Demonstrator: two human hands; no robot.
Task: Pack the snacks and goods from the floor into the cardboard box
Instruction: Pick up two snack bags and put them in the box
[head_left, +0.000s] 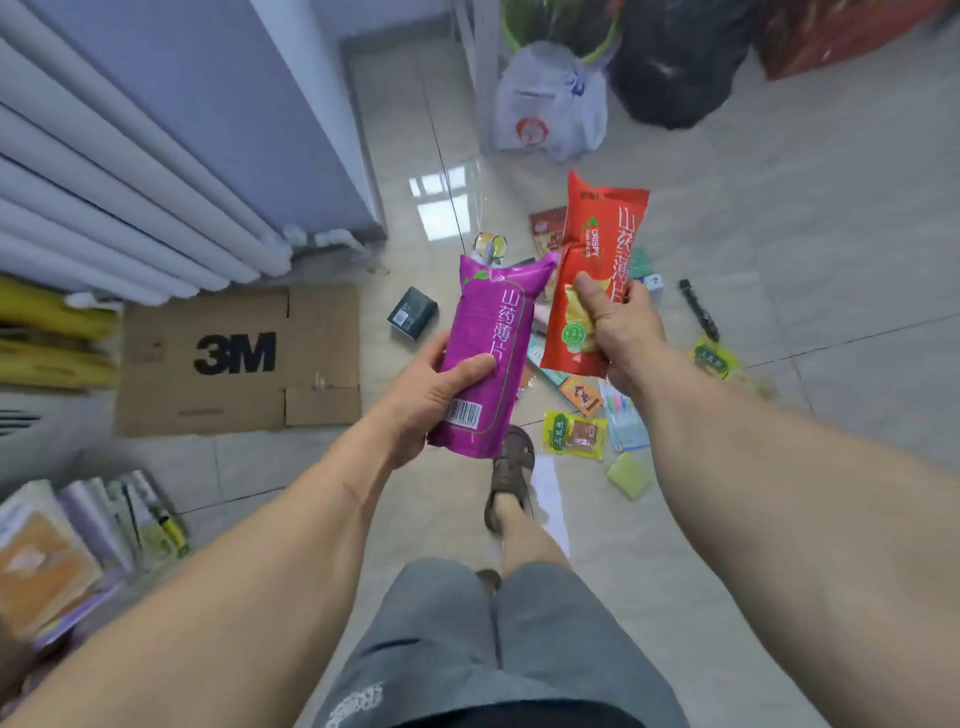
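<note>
My left hand (434, 392) grips a long purple snack bag (493, 343) by its lower half, held up above the floor. My right hand (621, 327) grips a red crisps bag (597, 249) near its bottom, just right of the purple one. A flattened cardboard box (234, 358) printed "3M" lies on the tiles to the left. Below the bags the floor holds loose goods: a dark green small box (413, 313), a yellow-green snack packet (574, 434), another yellow packet (714, 358), a black pen-like stick (698, 310) and several more packets partly hidden behind the bags.
A white radiator (104, 208) and a pale cabinet (234, 104) stand at the left. Books and stationery (78, 545) are stacked at the lower left. A white plastic bag (550, 104) and a black bag (675, 67) sit at the back. My sandalled foot (511, 475) stands mid-floor.
</note>
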